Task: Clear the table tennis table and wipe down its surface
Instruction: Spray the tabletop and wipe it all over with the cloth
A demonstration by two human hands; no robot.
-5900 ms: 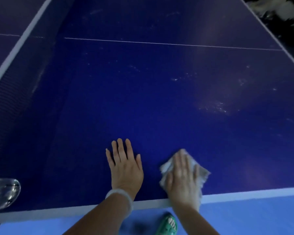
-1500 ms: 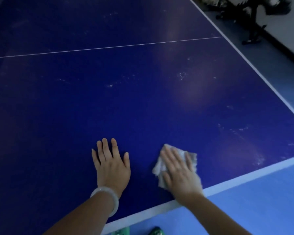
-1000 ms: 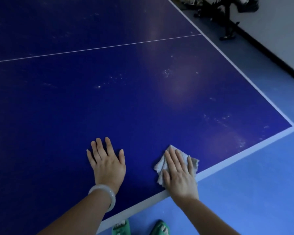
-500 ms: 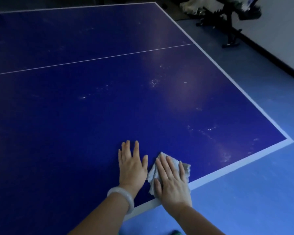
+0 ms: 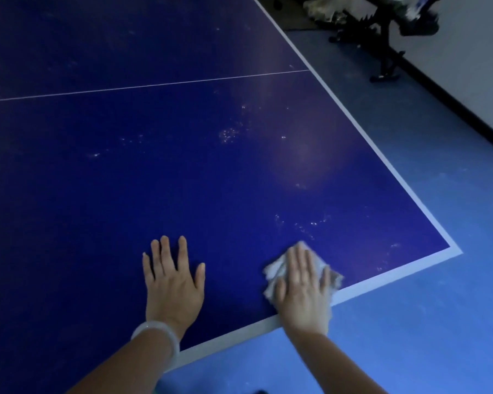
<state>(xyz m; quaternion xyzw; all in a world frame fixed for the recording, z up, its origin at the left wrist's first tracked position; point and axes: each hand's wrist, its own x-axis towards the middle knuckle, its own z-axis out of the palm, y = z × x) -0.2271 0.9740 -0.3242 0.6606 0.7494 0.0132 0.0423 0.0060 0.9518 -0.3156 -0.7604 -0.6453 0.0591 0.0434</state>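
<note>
Now my right hand (image 5: 302,291) presses the crumpled white cloth (image 5: 276,270) flat-fingered near the dark blue table tennis table (image 5: 182,172)'s near right corner; my left hand (image 5: 172,282) (pale bangle (image 5: 157,335) on its wrist) lies flat, apart, to its left.

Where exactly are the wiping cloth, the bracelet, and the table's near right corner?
cloth (image 5: 326,268): head view, on its right edge showing beside the fingers.
bracelet (image 5: 160,331): head view, on the pale band round the left wrist.
table corner (image 5: 454,250): head view, on the white border line.
</note>
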